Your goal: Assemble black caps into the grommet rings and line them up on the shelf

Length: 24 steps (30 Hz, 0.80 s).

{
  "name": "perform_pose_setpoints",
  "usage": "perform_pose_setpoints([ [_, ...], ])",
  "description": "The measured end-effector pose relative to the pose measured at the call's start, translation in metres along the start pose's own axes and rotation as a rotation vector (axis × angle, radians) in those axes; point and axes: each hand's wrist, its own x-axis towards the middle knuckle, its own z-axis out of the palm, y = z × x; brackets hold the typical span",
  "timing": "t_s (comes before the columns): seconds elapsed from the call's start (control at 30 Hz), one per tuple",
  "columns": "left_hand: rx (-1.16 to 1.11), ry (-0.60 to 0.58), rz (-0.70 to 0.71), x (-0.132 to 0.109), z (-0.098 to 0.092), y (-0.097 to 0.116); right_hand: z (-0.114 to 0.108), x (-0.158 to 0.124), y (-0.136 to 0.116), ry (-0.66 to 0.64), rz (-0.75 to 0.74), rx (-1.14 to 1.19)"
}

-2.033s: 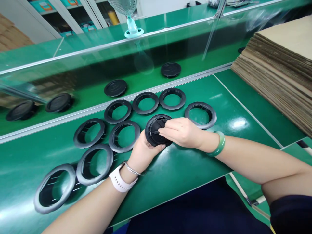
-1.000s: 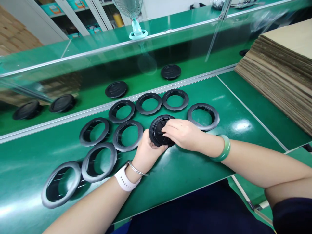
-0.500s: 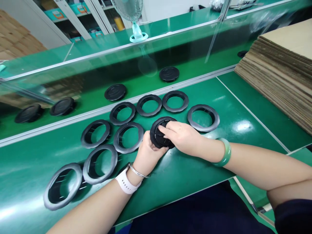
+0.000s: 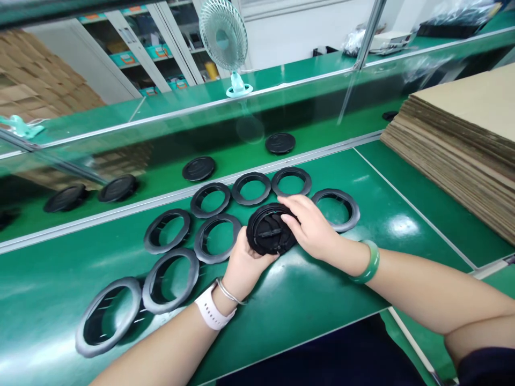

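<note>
Held above the green worktable [image 4: 322, 289] is a round black plastic part [image 4: 267, 230], with its inner face of ribs and a crossbar turned toward me. My left hand [image 4: 249, 257] grips its lower left edge, thumb in front. At the right edge, my right hand [image 4: 308, 222] has its thumb and fingers around the rim; the fingertips are partly hidden. Several black rings lie around the hands, among them one ring [image 4: 217, 238] just left of the held part and another ring [image 4: 338, 209] behind my right hand.
Black round discs [image 4: 199, 168] lie spaced along a green conveyor belt [image 4: 237, 161] behind a metal rail. Stacked cardboard sheets [image 4: 450, 139] stand at the right. A mint-green fan [image 4: 225, 43] sits on the ledge beyond the belt.
My right hand has moved from the middle of the black part to its right edge, uncovering the crossbar. The view has tilted up a little.
</note>
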Motion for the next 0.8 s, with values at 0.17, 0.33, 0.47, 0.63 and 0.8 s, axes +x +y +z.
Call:
perform_pose_setpoints([
  [0.17,0.284,-0.056,0.068,-0.003,-0.005,-0.001,0.006,0.003,0.009,-0.109,0.302,0.253],
  [0.33,0.169,-0.143,0.064,-0.003,-0.01,-0.007,0.013,0.002,0.01,-0.077,0.41,0.361],
  [0.47,0.28,-0.091,0.101,-0.002,-0.01,-0.005,0.02,0.0,0.009,-0.034,0.462,0.379],
  [0.63,0.349,-0.027,0.116,-0.004,-0.008,0.001,0.014,0.001,0.006,-0.091,0.452,0.391],
  [0.8,0.328,-0.043,0.115,-0.005,-0.008,0.002,-0.005,0.004,0.003,-0.403,0.401,0.509],
])
